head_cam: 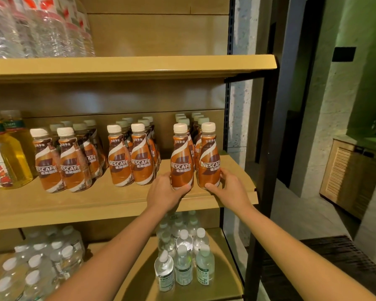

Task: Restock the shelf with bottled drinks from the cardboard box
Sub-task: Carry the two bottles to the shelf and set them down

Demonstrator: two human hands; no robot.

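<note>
- Head view, right of centre: the left hand curls its fingers and thumb round the base of a brown-and-white plastic coffee bottle with a cream cap.
- Just beside it, the right hand grips a second matching coffee bottle low down.
- Both stand upright at the right end of the tan wooden middle shelf.
- At lower centre, clear water bottles stand on the shelf below.

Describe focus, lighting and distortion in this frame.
Head view: the left coffee bottle and right coffee bottle, held in the left hand and right hand, are sharp and warmly lit; the top-shelf water bottles look blurred; the room at right is dim and green-tinted; shelf edges bow slightly.
</note>
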